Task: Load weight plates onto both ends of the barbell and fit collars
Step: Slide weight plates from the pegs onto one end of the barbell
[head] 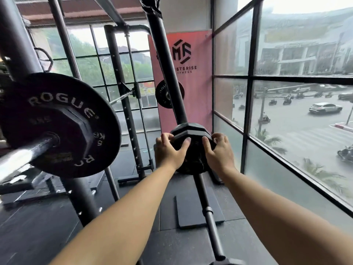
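Left hand [168,150]: closed in a grip; the fingers are curled over the left rim of the small plate stack [193,131] and the thumb is laid across its front face.
Right hand [219,152]: closed in a grip on the same stack; the fingers are hooked over the right rim and the thumb is pressed on the front face.
Small plate stack: black, polygon-edged, seen at the foot of the upright post [164,60], where a thin bar [210,217] is seen below it. At least two plates appear face to face; the exact count cannot be told. What bears the stack is hidden by the hands.
Barbell [23,153]: racked at the left, its bright sleeve end pointed toward the camera.
Large plate [38,104]: black, marked ROGUE, seated on the near sleeve.
Small polygonal plate [76,131]: marked 5 KG, seated on the same sleeve, outside and touching the large plate.
Far plate [164,96]: black, marked ROGUE, seen at the barbell's far end and partly hidden by the upright post.
Surroundings: a pink banner [191,54] is hung behind the post; a gridded window [286,111] runs along the right; a dark floor mat [191,213] lies under the thin bar.
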